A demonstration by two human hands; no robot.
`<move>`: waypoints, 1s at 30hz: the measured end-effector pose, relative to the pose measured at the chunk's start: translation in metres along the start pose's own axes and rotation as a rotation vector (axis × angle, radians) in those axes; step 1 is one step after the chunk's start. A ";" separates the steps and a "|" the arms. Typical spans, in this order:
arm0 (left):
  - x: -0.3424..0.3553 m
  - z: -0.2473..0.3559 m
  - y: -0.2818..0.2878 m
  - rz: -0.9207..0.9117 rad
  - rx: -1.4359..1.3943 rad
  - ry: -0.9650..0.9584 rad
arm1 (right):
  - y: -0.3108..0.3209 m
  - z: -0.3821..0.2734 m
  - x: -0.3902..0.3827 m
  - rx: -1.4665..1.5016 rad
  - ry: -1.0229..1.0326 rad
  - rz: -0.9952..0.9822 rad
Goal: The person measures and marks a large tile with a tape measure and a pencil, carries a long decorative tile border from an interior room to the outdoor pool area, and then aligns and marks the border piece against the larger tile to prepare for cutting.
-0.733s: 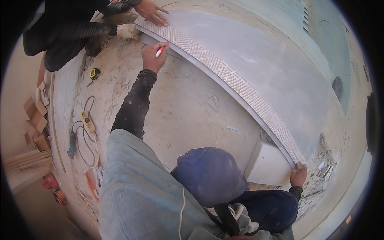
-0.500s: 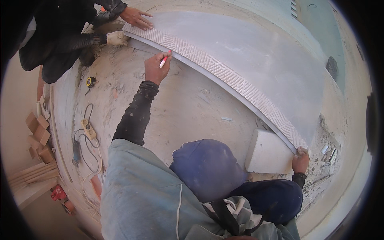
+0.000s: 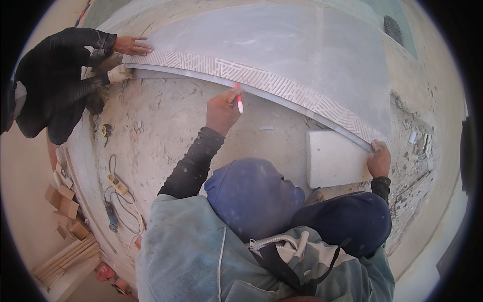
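Note:
A large grey slab (image 3: 302,48) lies in front of me, with a band of pale, grooved stripes (image 3: 251,78) along its near edge. My left hand (image 3: 223,111) is closed round a red and white marker (image 3: 239,103), its red end at the slab's edge near the middle. My right hand (image 3: 378,160) grips the slab's near right corner, thumb on top; its other fingers are partly hidden. At the far left corner, a co-worker's bare hand (image 3: 132,45) rests on the slab, and their gloved hand (image 3: 119,74) is at its edge.
A white block (image 3: 334,163) stands under the slab's right end. On the dusty floor at left lie a tape measure (image 3: 106,130), a power strip (image 3: 117,184) with cables and an angle grinder (image 3: 111,216). Cardboard boxes (image 3: 63,204) and wooden strips (image 3: 68,259) are farther left.
My left hand has moved rightward along the slab's edge with the marker. My right hand stays at the corner, and the whole view has turned and shifted.

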State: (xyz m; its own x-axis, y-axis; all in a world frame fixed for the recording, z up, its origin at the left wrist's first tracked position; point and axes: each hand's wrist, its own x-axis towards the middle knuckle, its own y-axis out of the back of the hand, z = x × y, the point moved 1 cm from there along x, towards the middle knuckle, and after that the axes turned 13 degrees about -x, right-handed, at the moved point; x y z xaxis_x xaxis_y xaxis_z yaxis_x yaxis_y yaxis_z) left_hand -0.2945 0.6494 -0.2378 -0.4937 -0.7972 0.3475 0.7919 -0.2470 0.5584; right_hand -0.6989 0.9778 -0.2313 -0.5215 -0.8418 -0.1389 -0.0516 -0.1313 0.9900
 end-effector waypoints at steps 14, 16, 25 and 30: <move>-0.018 0.086 -0.084 -0.532 -0.709 0.140 | 0.006 0.000 -0.004 0.091 -0.105 0.000; -0.020 0.083 -0.078 -0.469 -0.809 0.423 | 0.005 0.002 -0.005 0.102 -0.106 0.009; -0.013 0.082 -0.130 -0.580 -0.709 0.266 | -0.005 0.004 -0.004 0.126 -0.148 0.080; -0.009 0.090 -0.144 -0.607 -0.690 0.137 | -0.003 0.004 -0.006 0.125 -0.119 0.112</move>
State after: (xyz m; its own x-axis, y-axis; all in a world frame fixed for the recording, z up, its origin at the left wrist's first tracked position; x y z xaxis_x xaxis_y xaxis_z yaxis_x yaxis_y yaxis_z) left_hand -0.4358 0.7416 -0.2537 -0.8814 -0.4717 0.0255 0.4723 -0.8810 0.0287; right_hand -0.6992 0.9857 -0.2335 -0.6266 -0.7787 -0.0314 -0.0894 0.0318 0.9955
